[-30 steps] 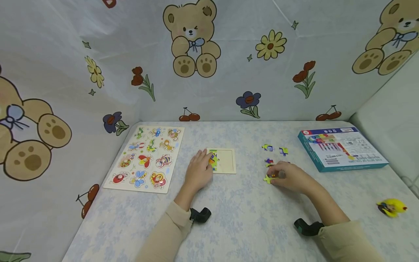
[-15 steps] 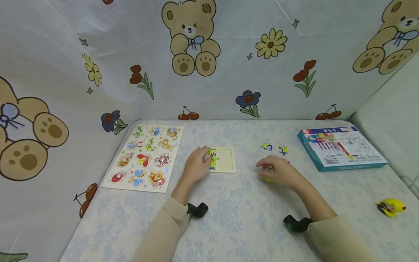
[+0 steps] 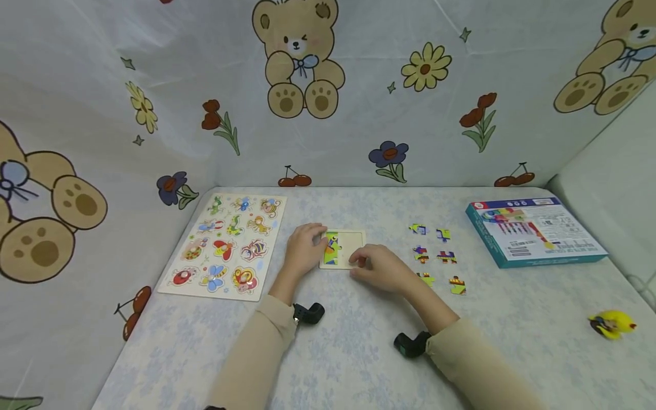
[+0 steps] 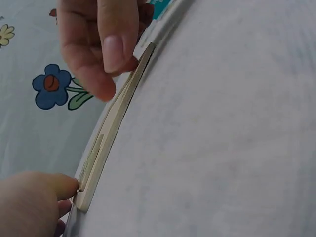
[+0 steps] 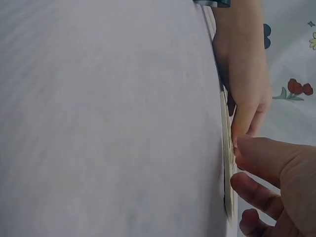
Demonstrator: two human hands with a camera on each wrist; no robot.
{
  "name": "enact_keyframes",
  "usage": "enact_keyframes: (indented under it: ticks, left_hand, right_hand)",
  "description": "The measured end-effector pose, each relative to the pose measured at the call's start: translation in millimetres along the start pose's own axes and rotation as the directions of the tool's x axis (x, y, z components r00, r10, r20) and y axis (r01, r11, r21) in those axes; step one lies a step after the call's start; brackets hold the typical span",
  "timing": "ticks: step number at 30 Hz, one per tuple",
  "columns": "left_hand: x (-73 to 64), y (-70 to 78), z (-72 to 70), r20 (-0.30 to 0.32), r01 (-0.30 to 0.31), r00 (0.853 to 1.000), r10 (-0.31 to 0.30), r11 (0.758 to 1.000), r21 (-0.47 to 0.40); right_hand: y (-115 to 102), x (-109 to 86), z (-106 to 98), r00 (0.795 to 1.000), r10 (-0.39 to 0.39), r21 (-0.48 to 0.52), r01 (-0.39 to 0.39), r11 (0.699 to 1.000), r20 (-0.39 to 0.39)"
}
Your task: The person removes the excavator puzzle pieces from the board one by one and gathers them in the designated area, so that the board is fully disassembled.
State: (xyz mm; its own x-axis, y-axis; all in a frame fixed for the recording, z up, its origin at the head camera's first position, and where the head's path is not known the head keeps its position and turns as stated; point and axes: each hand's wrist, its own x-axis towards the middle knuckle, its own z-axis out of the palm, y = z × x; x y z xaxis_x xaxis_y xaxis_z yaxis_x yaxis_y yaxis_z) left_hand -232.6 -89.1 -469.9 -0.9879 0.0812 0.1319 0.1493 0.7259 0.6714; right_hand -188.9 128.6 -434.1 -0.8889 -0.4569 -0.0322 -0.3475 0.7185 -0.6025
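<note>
A small wooden puzzle tray point(image 3: 352, 242) lies mid-table, its left part filled with green and yellow puzzle pieces point(image 3: 331, 248) and its right part bare wood. My left hand point(image 3: 303, 248) holds the tray's left edge; in the left wrist view the thumb point(image 4: 66, 185) is at the rim with fingers below it. Over the tray's right edge is my right hand point(image 3: 380, 266), fingers bent loosely. No piece shows between its thumb point(image 5: 261, 155) and fingers. Several loose pieces, among them a striped piece point(image 3: 447, 257) and a yellow-green piece point(image 3: 458, 285), lie to the right.
An insect picture board point(image 3: 225, 245) lies on the left. A flat teal-edged box point(image 3: 535, 230) lies at the back right, with a yellow toy point(image 3: 613, 324) nearer the right edge. Bear-printed cloth point(image 3: 328, 142) stands behind the table point(image 3: 348, 353).
My right hand has left the loose pieces and moved left to the tray's right edge, uncovering pieces it hid before. My left hand stays at the tray's left side.
</note>
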Motion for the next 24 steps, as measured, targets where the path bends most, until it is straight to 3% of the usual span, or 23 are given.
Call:
enact_keyframes:
  ticks: [7,24]
  left_hand:
    - [1.7,-1.1,0.4,-0.020,0.012,1.000,-0.012,1.000,0.003]
    - [2.5,-2.1,-1.8,-0.012,0.043,0.999,-0.043,0.997,-0.057]
  right_hand:
    - [-16.7,17.8,17.0,0.996,0.053,-0.081,-0.060,0.995,-0.076]
    - [-21.7,23.3,28.8,0.990,0.051,-0.029,-0.056,0.998,-0.130]
